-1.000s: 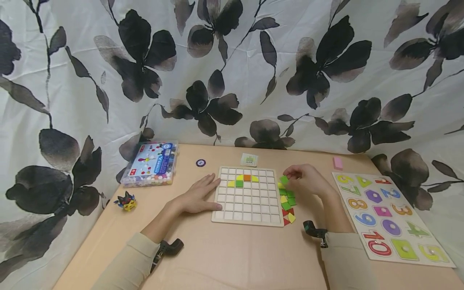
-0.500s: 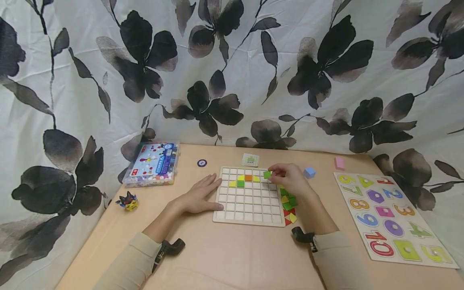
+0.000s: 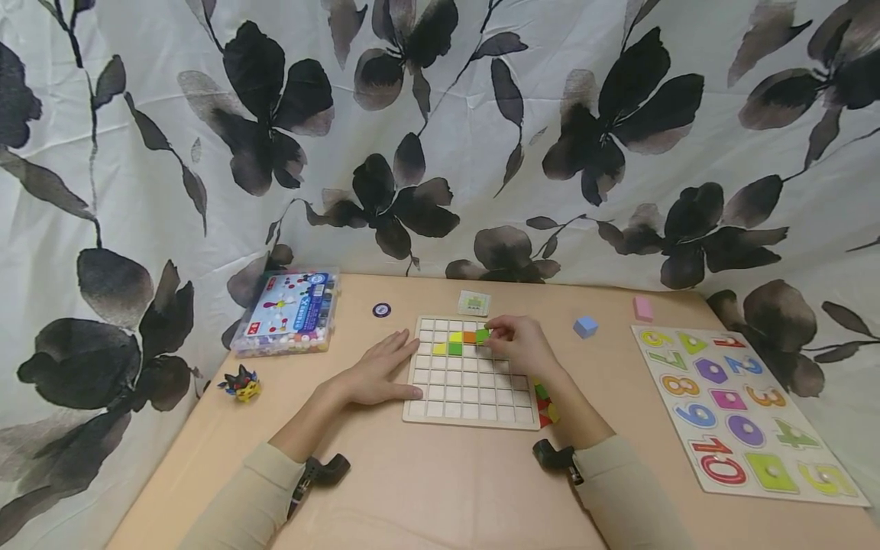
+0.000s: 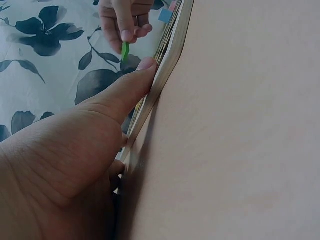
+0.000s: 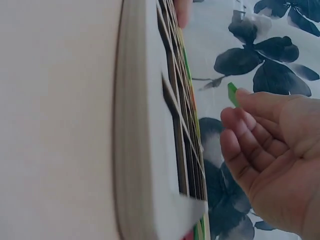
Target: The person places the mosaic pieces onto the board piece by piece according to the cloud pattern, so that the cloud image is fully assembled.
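Observation:
A white gridded board (image 3: 470,389) lies on the table with a few yellow, orange and green tiles in its upper rows. My right hand (image 3: 521,345) is over the upper right of the board, pinching a green tile (image 3: 482,334) between thumb and fingers. In the right wrist view that green tile (image 5: 232,93) is held above the board's surface, apart from it. Flat against the board's left edge rests my left hand (image 3: 376,374), its fingers extended and thumb on the rim. Loose red, green and yellow tiles (image 3: 545,409) beside the board are partly covered by my right arm.
Behind the board lies a small pattern card (image 3: 473,303). A bead box (image 3: 285,313), a dark round disc (image 3: 381,309) and a small figurine (image 3: 241,383) are to the left. Rightward are a blue cube (image 3: 585,327), a pink block (image 3: 642,308) and a number puzzle board (image 3: 745,416).
My right hand has carried the green tile leftward from the loose tiles to over the board's second row. The blue cube has come into sight. My left hand has stayed put.

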`<state>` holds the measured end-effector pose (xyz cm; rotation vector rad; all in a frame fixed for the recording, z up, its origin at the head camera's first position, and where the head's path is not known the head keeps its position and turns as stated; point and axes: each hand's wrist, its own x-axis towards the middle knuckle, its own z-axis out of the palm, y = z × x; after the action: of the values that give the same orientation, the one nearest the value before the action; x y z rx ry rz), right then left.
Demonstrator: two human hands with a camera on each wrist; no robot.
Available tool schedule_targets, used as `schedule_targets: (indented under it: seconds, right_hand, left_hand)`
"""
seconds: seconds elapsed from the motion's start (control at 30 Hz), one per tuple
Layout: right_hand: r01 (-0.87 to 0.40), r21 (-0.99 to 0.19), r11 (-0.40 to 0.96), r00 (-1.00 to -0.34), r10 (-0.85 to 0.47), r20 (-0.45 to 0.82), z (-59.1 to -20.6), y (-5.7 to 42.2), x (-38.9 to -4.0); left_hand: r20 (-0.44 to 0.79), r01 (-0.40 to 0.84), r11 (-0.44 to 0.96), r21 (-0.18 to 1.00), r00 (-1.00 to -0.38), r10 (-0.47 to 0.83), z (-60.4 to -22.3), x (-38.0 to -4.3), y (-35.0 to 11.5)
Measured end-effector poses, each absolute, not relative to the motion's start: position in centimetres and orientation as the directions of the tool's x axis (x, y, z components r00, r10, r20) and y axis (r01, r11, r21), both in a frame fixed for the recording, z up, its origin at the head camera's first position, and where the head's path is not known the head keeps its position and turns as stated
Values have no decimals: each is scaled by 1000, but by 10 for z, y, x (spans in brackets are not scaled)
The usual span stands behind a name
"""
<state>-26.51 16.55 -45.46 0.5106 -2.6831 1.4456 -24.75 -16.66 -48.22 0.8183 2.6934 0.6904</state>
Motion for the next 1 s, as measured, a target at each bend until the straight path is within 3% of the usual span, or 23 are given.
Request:
schedule_targets:
  seconds: [0.43,1.0]
  right_hand:
    - [-234,-780,580,-964,-244,108,-470,145,-266]
    - [-292,-715,635,-947,-295,125,-474,141,-263]
  left_hand:
    - [-92,455,728,513,-814,574,-481,-246,-167]
    - [-100,455,737,499,-815,571,-483,-248,-167]
